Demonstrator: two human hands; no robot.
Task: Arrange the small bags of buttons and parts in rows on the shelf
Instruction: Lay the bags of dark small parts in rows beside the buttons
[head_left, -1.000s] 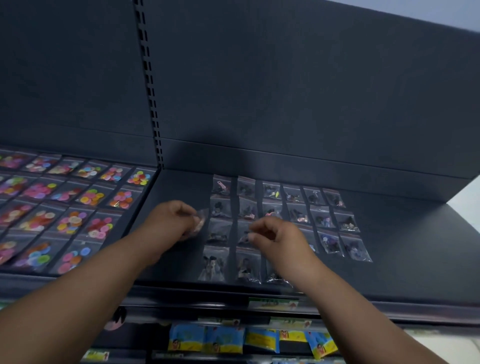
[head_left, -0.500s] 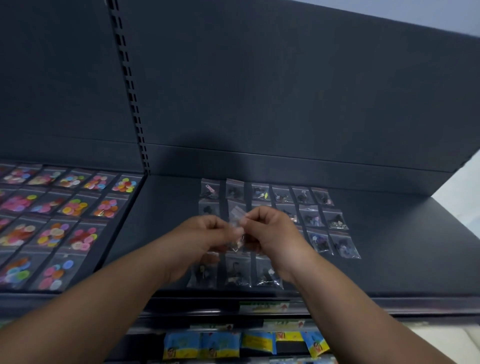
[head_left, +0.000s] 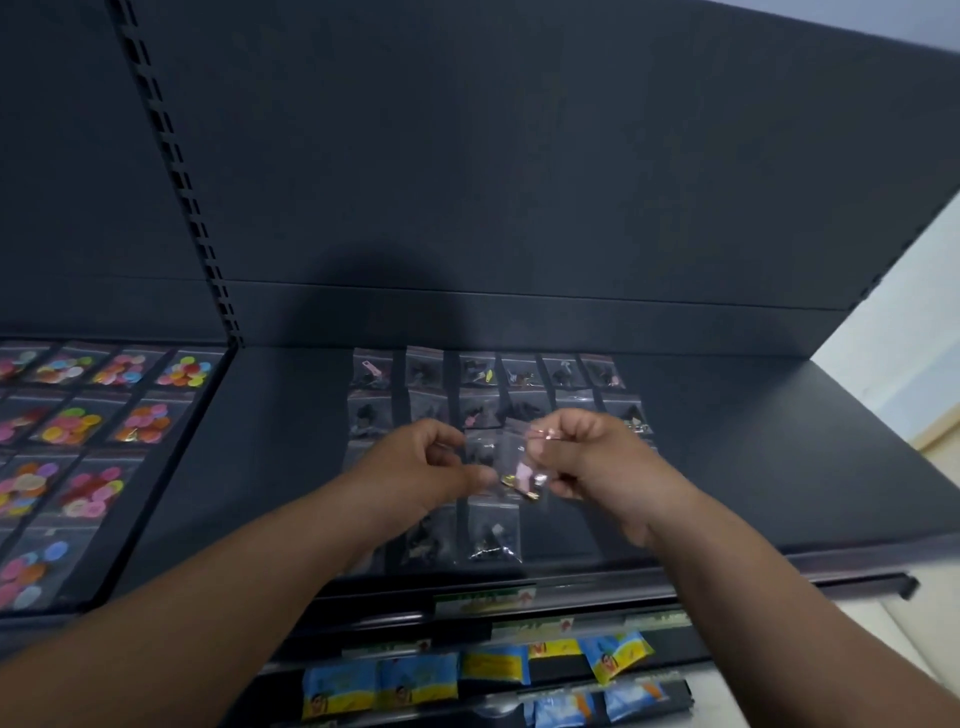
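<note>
A dark grey metal shelf (head_left: 753, 457) carries rows of small clear bags of dark parts (head_left: 478, 371) at its middle, and clear bags of bright buttons (head_left: 72, 421) on the left section. Above those rows the left hand (head_left: 421, 467) and the right hand (head_left: 597, 457) are close together, each pinching a side of one small clear plastic bag of pink and gold parts (head_left: 522, 475). Best to keep it flat and lower it into the bare spot right of the near row (seemingly the next free place), edges square with its neighbours.
</note>
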